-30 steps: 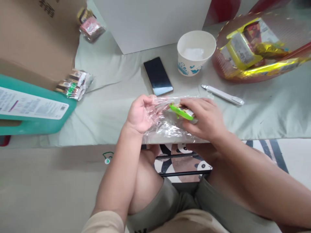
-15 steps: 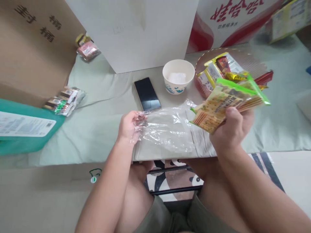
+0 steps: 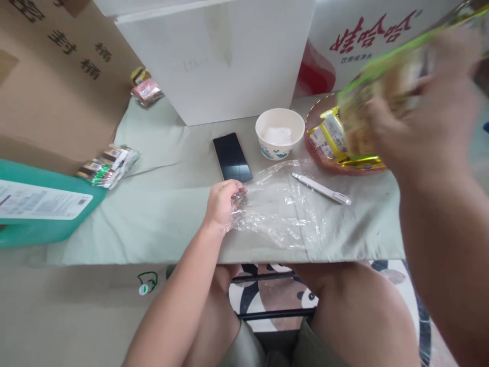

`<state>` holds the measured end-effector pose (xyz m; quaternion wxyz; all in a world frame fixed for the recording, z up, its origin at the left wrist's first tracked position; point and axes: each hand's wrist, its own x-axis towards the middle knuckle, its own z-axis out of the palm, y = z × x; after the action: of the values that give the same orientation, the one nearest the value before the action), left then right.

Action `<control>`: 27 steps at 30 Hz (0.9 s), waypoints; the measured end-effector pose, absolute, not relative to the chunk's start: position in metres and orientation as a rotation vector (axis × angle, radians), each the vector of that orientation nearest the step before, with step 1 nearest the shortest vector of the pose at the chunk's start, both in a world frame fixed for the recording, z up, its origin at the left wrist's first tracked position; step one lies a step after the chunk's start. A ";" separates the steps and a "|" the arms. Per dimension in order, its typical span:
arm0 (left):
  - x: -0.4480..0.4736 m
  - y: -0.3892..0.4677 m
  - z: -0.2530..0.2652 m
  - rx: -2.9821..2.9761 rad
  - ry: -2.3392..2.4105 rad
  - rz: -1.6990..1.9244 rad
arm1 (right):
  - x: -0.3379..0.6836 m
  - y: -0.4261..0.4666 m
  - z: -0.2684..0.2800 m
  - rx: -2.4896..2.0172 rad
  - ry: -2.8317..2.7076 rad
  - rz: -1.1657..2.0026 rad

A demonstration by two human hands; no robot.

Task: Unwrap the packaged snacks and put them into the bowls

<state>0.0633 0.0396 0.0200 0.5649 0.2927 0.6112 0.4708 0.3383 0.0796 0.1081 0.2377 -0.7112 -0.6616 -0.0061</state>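
My left hand (image 3: 223, 204) is closed on the gathered end of a clear plastic bag (image 3: 280, 219), which spreads to the right over the cloth. My right hand (image 3: 428, 102), blurred by motion, is raised at the upper right, gripping green-edged packets of crackers (image 3: 376, 97). The packets are in front of a pinkish clear plate (image 3: 319, 148) with a scalloped gold rim. Yellow-and-white snack packets (image 3: 330, 135) lie in that plate, partly hidden by the hand. Close to the bag's far side is a white utility knife (image 3: 321, 188).
A black phone (image 3: 232, 157) lies beside a paper bowl (image 3: 280, 133) with something white inside. White boxes (image 3: 229, 61) stand behind. A brown carton (image 3: 57, 81), a green jug (image 3: 42, 204) and small snack packs (image 3: 110, 165) are at the left. The table's front edge is above my knees.
My right hand has moved up and right with the cracker packets, uncovering the utility knife. My left hand, still on the bag, appears slightly further right; the camera view has shifted somewhat.
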 end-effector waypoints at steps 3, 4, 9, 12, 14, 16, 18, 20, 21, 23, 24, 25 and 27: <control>0.065 0.043 0.020 0.706 1.419 1.109 | 0.321 0.083 0.113 -2.263 -1.960 0.137; 0.064 0.044 0.020 0.710 1.411 1.113 | 0.319 0.084 0.110 -2.285 -2.040 0.162; 0.059 0.042 0.019 0.715 1.368 1.129 | 0.324 0.071 0.092 -2.032 -1.869 -0.204; 0.056 0.039 0.022 0.730 1.315 1.120 | 0.308 0.045 0.085 -1.733 -1.727 -0.156; 0.053 0.038 0.027 0.767 1.238 1.084 | 0.290 0.028 0.073 -1.530 -1.751 0.062; 0.047 0.036 0.032 0.789 1.139 1.021 | 0.274 0.015 0.052 -1.427 -1.755 0.245; 0.037 0.033 0.036 0.779 1.045 0.944 | 0.264 0.007 0.028 -1.432 -1.690 0.395; 0.023 0.029 0.036 0.765 0.956 0.892 | 0.261 0.004 0.006 -1.458 -1.605 0.534; 0.014 0.027 0.035 0.756 0.913 0.888 | 0.261 0.003 -0.002 -1.456 -1.562 0.606; -0.002 0.022 0.031 0.733 0.842 0.922 | 0.260 0.004 -0.012 -1.417 -1.472 0.764; -0.010 0.020 0.029 0.722 0.821 0.951 | 0.259 0.006 -0.013 -1.385 -1.427 0.855; -0.016 0.019 0.027 0.717 0.811 0.978 | 0.256 0.008 -0.013 -1.355 -1.391 0.960; -0.025 0.017 0.025 0.733 0.824 1.018 | 0.247 0.012 -0.009 -1.322 -1.355 1.163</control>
<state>-0.0248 0.0173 0.0250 0.7313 0.3330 0.3746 0.4625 0.2471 0.0115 -0.0086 0.4439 -0.5332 -0.5466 0.4689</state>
